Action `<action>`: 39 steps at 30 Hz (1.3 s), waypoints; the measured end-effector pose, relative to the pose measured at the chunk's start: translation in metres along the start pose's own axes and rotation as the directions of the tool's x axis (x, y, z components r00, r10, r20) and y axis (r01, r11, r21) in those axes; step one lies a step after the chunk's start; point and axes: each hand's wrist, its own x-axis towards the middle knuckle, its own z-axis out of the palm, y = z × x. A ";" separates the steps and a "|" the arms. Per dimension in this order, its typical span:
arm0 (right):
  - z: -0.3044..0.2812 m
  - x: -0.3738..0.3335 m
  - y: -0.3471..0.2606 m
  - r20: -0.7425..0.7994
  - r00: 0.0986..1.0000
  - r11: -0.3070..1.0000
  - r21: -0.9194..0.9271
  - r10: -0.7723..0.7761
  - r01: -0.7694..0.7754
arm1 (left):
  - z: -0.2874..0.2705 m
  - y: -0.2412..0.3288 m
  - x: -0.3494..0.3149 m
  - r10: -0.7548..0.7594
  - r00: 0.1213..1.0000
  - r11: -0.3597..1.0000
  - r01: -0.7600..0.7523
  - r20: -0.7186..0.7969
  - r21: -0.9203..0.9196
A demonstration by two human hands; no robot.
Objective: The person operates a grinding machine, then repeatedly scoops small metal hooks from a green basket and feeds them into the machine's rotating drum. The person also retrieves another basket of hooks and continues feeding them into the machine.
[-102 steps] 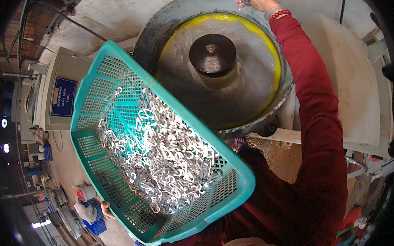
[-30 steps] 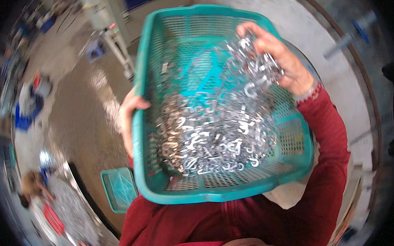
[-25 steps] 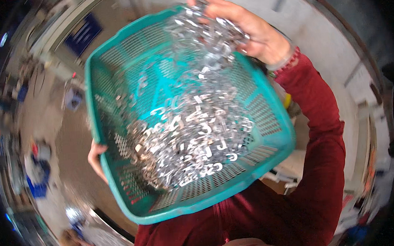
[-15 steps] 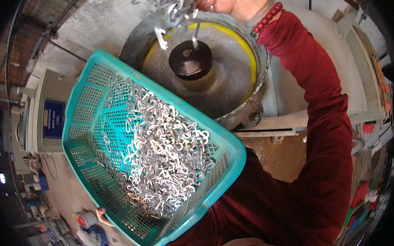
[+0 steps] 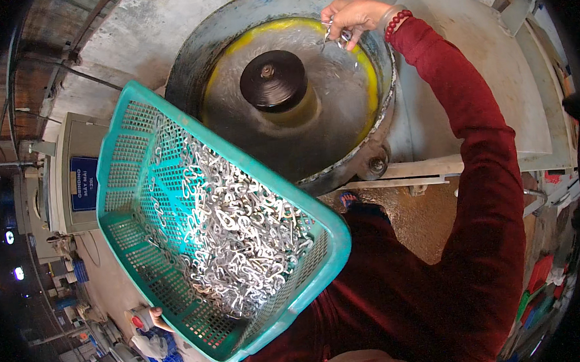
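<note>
My left hand (image 5: 159,319) grips the outer left edge of a tilted green plastic basket (image 5: 240,162); only a few of its fingers show. A heap of small silvery metal hooks (image 5: 243,232) lies in the basket, mostly toward its right and lower side. My right hand (image 5: 358,15), wearing a red bead bracelet (image 5: 396,21), is closed on a few metal hooks (image 5: 344,39) over the far right inside of a round tub (image 5: 186,68). Greyish contents swirl in the tub around a dark, round-capped centre post (image 5: 273,82).
A grey control box (image 5: 81,136) with a blue label stands left of the basket. A ledge (image 5: 414,170) runs right of the tub, over a wet brown floor (image 5: 423,220). Blue crates (image 5: 168,358) and other items lie at lower left.
My right hand has dropped from above the tub toward its far right inside, and the large clump of hooks has shrunk to a few. The basket has shifted slightly.
</note>
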 end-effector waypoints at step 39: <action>0.306 -0.113 -0.210 0.764 0.623 0.200 -0.593 -0.167 0.780 | -0.041 -0.028 -0.018 0.278 0.960 0.934 -0.268 0.012 -0.237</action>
